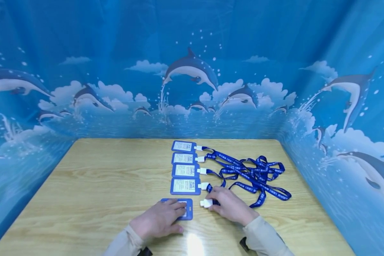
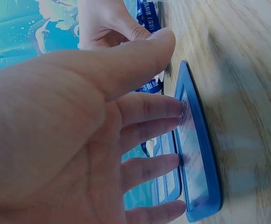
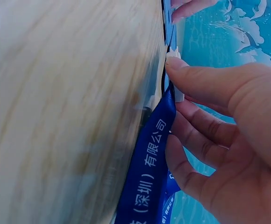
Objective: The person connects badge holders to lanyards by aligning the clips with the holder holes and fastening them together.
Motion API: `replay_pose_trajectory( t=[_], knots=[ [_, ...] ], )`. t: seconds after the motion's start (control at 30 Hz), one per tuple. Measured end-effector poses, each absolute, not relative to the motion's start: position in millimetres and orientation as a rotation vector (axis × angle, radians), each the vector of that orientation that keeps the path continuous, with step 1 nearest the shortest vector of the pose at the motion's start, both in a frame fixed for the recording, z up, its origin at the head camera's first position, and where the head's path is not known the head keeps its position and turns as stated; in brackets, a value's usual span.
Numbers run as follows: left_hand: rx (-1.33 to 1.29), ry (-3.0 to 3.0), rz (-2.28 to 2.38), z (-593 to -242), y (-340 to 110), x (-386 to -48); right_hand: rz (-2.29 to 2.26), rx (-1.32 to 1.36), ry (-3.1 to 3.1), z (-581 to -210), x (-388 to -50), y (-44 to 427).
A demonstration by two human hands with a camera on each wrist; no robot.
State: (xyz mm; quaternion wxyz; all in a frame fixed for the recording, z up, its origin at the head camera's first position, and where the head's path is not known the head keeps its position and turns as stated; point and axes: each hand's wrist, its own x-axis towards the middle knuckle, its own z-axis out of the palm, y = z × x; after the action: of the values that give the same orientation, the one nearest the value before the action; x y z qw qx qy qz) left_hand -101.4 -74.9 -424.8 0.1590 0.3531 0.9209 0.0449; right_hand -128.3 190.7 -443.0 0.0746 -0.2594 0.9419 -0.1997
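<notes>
A blue badge holder [image 1: 189, 209] with a slot at its right end lies flat on the table. My left hand [image 1: 163, 217] rests on it with fingers nearly straight; in the left wrist view the fingertips touch the face of the badge holder [image 2: 196, 154]. Just to the right, my right hand [image 1: 229, 204] pinches the white clip [image 1: 206, 203] of a blue lanyard. The clip points toward the slot, a small gap apart. In the right wrist view, thumb and fingers hold the clip [image 3: 174, 56], and the printed lanyard strap [image 3: 149, 163] hangs from it.
Several blue badge holders [image 1: 185, 186] lie in a column beyond my hands, each joined to a white clip. Their blue lanyards [image 1: 259, 174] spread in overlapping loops to the right. A wooden table [image 1: 115, 170] holds everything, with a dolphin-print curtain [image 1: 192, 106] around its back and sides.
</notes>
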Motion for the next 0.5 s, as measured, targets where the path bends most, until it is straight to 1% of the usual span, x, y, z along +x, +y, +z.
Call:
replay_pose_trajectory(
  t=[0.5],
  knots=[
    [0.996, 2.611, 0.123, -424.8, -70.7, -100.4, -0.601, -0.793, 2.813, -445.3, -130.8, 189.3]
  ],
)
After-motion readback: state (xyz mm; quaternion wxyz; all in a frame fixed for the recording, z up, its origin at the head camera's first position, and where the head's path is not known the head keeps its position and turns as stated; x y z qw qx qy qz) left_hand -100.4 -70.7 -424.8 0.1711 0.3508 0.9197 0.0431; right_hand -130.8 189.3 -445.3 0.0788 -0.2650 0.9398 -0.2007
